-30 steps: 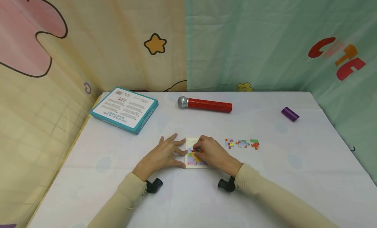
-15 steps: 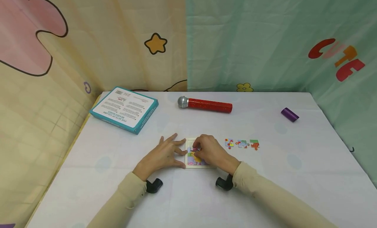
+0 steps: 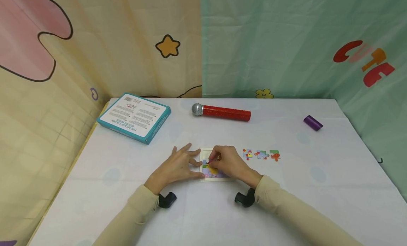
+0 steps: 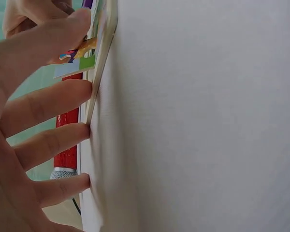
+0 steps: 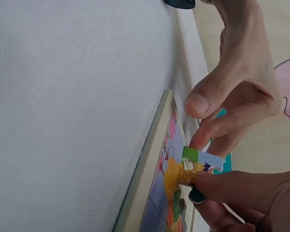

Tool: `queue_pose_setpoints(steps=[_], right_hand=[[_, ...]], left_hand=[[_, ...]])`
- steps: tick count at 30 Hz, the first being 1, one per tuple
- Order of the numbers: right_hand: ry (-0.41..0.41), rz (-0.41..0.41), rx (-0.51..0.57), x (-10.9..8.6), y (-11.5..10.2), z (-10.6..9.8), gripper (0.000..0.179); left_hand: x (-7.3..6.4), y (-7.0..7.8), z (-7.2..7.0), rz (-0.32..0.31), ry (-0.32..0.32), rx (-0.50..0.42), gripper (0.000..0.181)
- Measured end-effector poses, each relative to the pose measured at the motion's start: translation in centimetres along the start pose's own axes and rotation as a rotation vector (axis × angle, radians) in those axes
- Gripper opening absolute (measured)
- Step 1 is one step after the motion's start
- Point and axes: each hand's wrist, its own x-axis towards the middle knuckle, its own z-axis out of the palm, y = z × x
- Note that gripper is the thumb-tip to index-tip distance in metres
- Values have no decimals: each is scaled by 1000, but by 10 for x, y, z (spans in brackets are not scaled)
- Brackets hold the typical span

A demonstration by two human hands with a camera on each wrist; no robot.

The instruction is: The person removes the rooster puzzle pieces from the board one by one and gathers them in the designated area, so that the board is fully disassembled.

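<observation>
My left hand [image 3: 178, 168] spreads its fingers along the left side of a small pale-rimmed puzzle tray [image 3: 216, 179], its thumb over the lower left corner. My right hand [image 3: 230, 163] is above the tray and pinches a puzzle piece [image 5: 187, 175] between thumb and fingers; the piece shows dotted yellow and a dark green tab. Close by it, a green and light-blue piece [image 5: 210, 160] stands tilted up out of the tray in the right wrist view. Colourful pieces fill the lower part of the tray; the right hand hides its right side.
Right of the tray lie three loose puzzle pieces [image 3: 261, 154] in a row. Behind are a red toy microphone [image 3: 222, 112] and, at the left, a teal-edged box [image 3: 135, 118]. A purple cylinder [image 3: 313, 123] lies at the far right. Black wrist mounts [image 3: 245, 199] hang under both wrists.
My left thumb has moved from beside the tray's lower left corner onto it. The right hand has shifted and turned slightly over the tray, still pinching the piece.
</observation>
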Motion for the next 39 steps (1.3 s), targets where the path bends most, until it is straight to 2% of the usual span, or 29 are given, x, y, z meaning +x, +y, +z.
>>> queue_pose_setpoints(steps=[5, 10, 17, 23, 31, 39], right_hand=[[-4, -15, 53, -1, 1, -2, 12], [-10, 2, 99, -2, 6, -6, 11], [2, 125, 191, -9, 19, -33, 8], [16, 244, 225, -30, 43, -59, 15], [17, 364, 223, -55, 68, -83, 25], [5, 421, 145, -63, 74, -91, 24]], left_hand=[[2, 5, 3, -44, 38, -33, 41], [2, 9, 5, -59, 58, -10, 41], [3, 12, 6, -73, 74, -28, 41], [3, 13, 8, -98, 84, -66, 36], [2, 8, 6, -111, 80, 52, 66], [4, 7, 6, -109, 68, 67, 68]])
